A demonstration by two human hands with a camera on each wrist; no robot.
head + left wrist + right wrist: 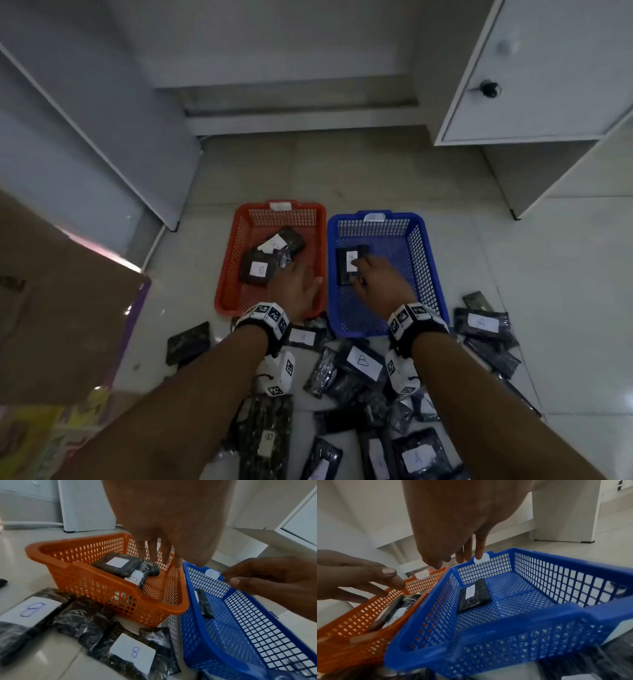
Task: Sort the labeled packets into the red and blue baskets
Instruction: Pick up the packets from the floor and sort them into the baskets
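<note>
With both my left hand [297, 281] and right hand [380, 278] loose-fingered and empty over the red basket [228, 270] and blue basket [432, 274], I should read each packet's letter before gripping.

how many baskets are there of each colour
red basket: 1
blue basket: 1
total: 2
</note>
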